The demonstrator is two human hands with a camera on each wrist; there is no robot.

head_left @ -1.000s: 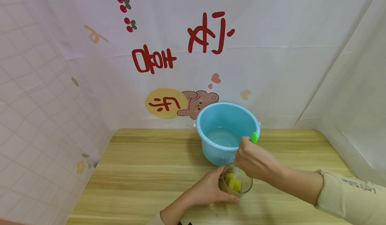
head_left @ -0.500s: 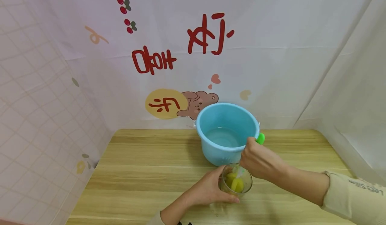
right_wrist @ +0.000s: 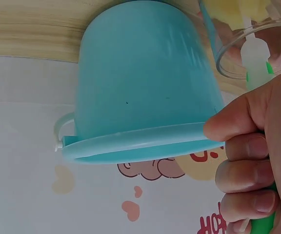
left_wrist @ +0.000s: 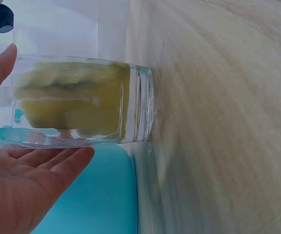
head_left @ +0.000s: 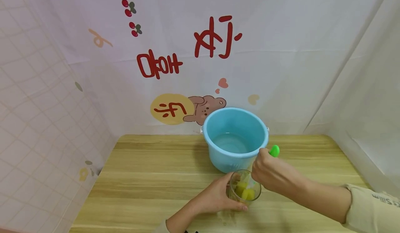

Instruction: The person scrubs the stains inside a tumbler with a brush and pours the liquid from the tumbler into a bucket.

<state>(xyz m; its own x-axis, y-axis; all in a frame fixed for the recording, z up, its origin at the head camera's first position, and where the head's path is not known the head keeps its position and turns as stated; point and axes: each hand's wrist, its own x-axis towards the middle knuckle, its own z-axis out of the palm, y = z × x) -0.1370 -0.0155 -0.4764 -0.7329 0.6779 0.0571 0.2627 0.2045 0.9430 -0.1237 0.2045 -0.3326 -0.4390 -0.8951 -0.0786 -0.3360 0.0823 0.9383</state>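
Observation:
A clear drinking glass [head_left: 236, 176] stands upright on the wooden table, with its base down on the wood in the left wrist view. My left hand [head_left: 217, 195] holds it from the side, thumb on the near side and fingers on the far side. Inside the glass is the yellow sponge head [left_wrist: 72, 114] of a cup brush [right_wrist: 255, 51]. My right hand [head_left: 275, 170] grips the brush's green and white handle just above the rim, fist closed round it. The handle's green end [head_left: 274, 151] sticks out past the fist, and the brush leans to the right.
Right behind the glass stands a light-blue bucket [head_left: 214, 155] with some water at its bottom. A few drops lie on the wooden table [head_left: 140, 184] in front of the glass. A white printed cloth [head_left: 281, 69] hangs behind the table.
My right hand has moved rightward and slightly down, and the brush handle leans further right. The sponge head has shifted a little inside the glass. My left hand and the glass stay put.

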